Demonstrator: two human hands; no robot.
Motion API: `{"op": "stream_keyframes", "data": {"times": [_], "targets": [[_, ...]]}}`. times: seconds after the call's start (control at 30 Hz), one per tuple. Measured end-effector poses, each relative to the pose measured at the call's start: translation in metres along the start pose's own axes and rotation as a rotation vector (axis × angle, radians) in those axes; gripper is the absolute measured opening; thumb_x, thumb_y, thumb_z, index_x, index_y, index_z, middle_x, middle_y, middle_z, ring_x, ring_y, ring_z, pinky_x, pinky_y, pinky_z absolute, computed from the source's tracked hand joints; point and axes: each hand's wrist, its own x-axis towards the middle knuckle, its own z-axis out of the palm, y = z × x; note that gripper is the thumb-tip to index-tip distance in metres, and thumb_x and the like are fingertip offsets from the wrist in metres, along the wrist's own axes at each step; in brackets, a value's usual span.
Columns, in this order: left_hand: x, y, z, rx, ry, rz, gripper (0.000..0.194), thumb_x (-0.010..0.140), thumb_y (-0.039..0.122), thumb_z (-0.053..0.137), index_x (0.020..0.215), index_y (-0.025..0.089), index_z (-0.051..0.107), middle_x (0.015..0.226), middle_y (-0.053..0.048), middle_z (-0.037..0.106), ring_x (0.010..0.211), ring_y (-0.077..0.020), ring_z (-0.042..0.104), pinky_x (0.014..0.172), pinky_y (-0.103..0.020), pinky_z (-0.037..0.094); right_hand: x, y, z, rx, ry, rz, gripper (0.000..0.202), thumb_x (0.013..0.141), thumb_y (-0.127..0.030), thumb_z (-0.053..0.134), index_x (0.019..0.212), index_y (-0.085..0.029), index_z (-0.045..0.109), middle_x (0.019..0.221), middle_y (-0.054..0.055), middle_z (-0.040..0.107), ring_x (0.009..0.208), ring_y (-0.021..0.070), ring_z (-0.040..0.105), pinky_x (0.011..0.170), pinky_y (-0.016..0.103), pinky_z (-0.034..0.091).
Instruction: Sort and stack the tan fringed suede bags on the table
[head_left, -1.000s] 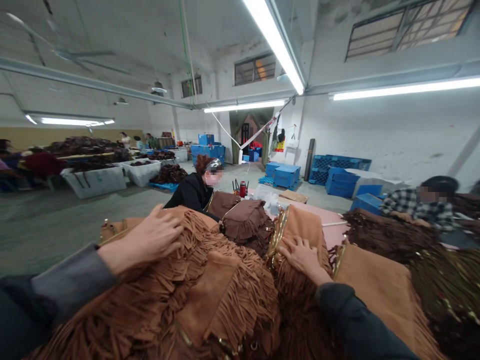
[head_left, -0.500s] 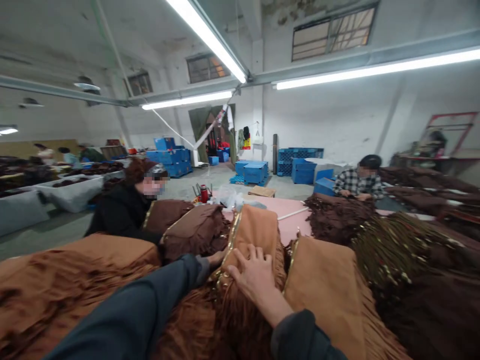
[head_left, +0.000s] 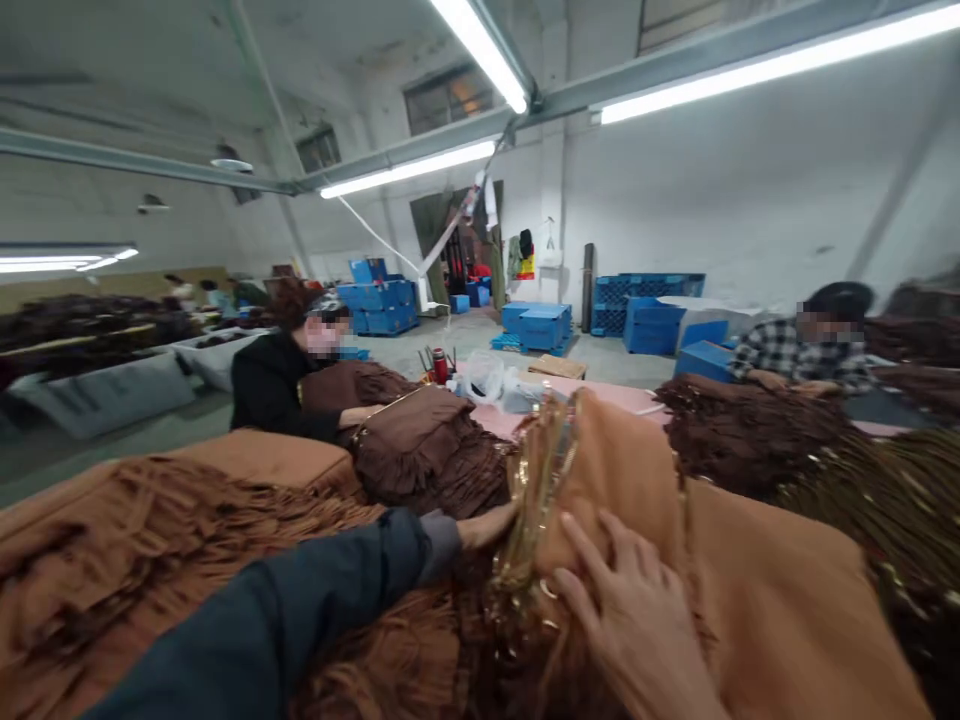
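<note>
Head view showed me a wide workshop, and beyond my hands the pink table (head_left: 600,402) was buried under heaps of fringed suede bags. To the left of my left hand lay the biggest heap, tan fringed bags (head_left: 165,540), spread low and flat. Under and to the right of my right hand sat a tan bag (head_left: 765,590) with a smooth flap, and a second tan bag (head_left: 615,470) stood upright just ahead of my fingers, its gold chain (head_left: 536,490) hanging down its left edge. Ahead of my left hand rested a dark brown fringed bag (head_left: 427,450), with a person in a black top (head_left: 274,385) leaning over it. Well off to the right of my right hand, a person in a checked shirt (head_left: 799,352) worked at another dark brown pile (head_left: 750,430).

My right hand (head_left: 637,620) lay flat, fingers spread, pressing on the tan suede beside the chain. My left hand (head_left: 487,522) reached in under the chain edge; its fingers were hidden, so I could not tell its grip.
</note>
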Motion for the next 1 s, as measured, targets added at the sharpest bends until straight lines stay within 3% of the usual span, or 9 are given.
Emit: {"op": "stream_keyframes", "data": {"times": [0.1, 0.17, 0.23, 0.3, 0.4, 0.5, 0.57, 0.77, 1.0], "targets": [[0.001, -0.013, 0.001, -0.183, -0.137, 0.006, 0.103, 0.079, 0.09, 0.023, 0.145, 0.016, 0.05, 0.146, -0.012, 0.055, 0.137, -0.032, 0.049, 0.118, -0.048, 0.038, 0.01, 0.026, -0.037, -0.078, -0.078, -0.088, 0.057, 0.083, -0.074, 0.045, 0.135, -0.052, 0.054, 0.133, 0.009, 0.06, 0.113, 0.0393, 0.056, 0.081, 0.056, 0.047], [-0.001, -0.015, 0.008, -0.217, -0.119, 0.073, 0.104, 0.079, 0.089, 0.028, 0.153, 0.016, 0.037, 0.155, -0.012, 0.045, 0.144, -0.0294, 0.041, 0.122, -0.044, 0.031, 0.043, 0.017, -0.064, -0.131, -0.173, -0.192, 0.045, 0.09, -0.068, 0.04, 0.117, -0.047, 0.069, 0.114, 0.01, 0.067, 0.098, 0.032, 0.061, 0.082, 0.05, 0.046], [-0.005, -0.013, 0.012, -0.215, -0.094, 0.116, 0.104, 0.08, 0.088, 0.029, 0.156, 0.017, 0.029, 0.159, -0.012, 0.038, 0.148, -0.0287, 0.034, 0.125, -0.044, 0.026, 0.088, -0.008, -0.081, -0.204, -0.13, -0.255, 0.049, 0.094, -0.063, 0.035, 0.1, -0.036, 0.075, 0.105, 0.01, 0.069, 0.098, 0.0299, 0.06, 0.092, 0.05, 0.042], [-0.01, -0.011, 0.011, -0.194, -0.105, 0.144, 0.103, 0.081, 0.088, 0.028, 0.156, 0.018, 0.029, 0.16, -0.012, 0.037, 0.149, -0.0294, 0.031, 0.126, -0.046, 0.023, 0.129, -0.032, -0.077, -0.237, -0.059, -0.303, 0.046, 0.098, -0.055, 0.034, 0.11, -0.033, 0.073, 0.118, 0.008, 0.068, 0.116, 0.0294, 0.053, 0.105, 0.051, 0.032], [-0.014, -0.013, 0.002, -0.162, -0.16, 0.168, 0.105, 0.08, 0.088, 0.029, 0.156, 0.016, 0.029, 0.158, -0.013, 0.04, 0.148, -0.0307, 0.033, 0.126, -0.048, 0.023, 0.157, -0.042, -0.038, -0.31, -0.084, -0.201, 0.035, 0.095, -0.048, 0.045, 0.11, -0.034, 0.073, 0.134, 0.005, 0.062, 0.128, 0.0308, 0.045, 0.11, 0.054, 0.026], [-0.015, -0.02, -0.005, -0.101, -0.192, 0.165, 0.107, 0.079, 0.089, 0.03, 0.157, 0.015, 0.025, 0.159, -0.014, 0.038, 0.148, -0.0303, 0.032, 0.126, -0.046, 0.022, 0.146, -0.027, 0.002, -0.361, -0.068, -0.127, 0.032, 0.092, -0.044, 0.051, 0.114, -0.033, 0.071, 0.144, 0.006, 0.055, 0.135, 0.0317, 0.038, 0.112, 0.056, 0.022], [-0.017, -0.024, -0.006, -0.025, -0.197, 0.136, 0.107, 0.079, 0.089, 0.029, 0.157, 0.016, 0.024, 0.156, -0.015, 0.042, 0.146, -0.0318, 0.037, 0.125, -0.047, 0.024, 0.129, -0.02, 0.012, -0.372, -0.016, -0.119, 0.032, 0.092, -0.044, 0.05, 0.115, -0.033, 0.07, 0.145, 0.005, 0.053, 0.137, 0.0315, 0.035, 0.113, 0.057, 0.02], [-0.02, -0.017, 0.004, 0.208, -0.307, 0.094, 0.115, 0.077, 0.091, 0.024, 0.159, 0.012, 0.009, 0.146, -0.021, 0.051, 0.134, -0.0403, 0.051, 0.115, -0.056, 0.036, 0.095, -0.012, 0.007, -0.47, 0.125, -0.073, 0.035, 0.094, -0.042, 0.048, 0.119, -0.027, 0.068, 0.149, 0.009, 0.047, 0.141, 0.0327, 0.03, 0.115, 0.058, 0.017], [-0.01, -0.022, 0.004, 0.201, -0.314, 0.088, 0.113, 0.079, 0.09, 0.018, 0.159, 0.011, 0.006, 0.155, -0.021, 0.04, 0.142, -0.035, 0.042, 0.119, -0.051, 0.032, 0.121, 0.007, -0.002, -0.542, -0.06, -0.11, 0.034, 0.091, -0.046, 0.052, 0.117, -0.031, 0.068, 0.139, 0.01, 0.056, 0.131, 0.0363, 0.042, 0.107, 0.065, 0.023]]}}
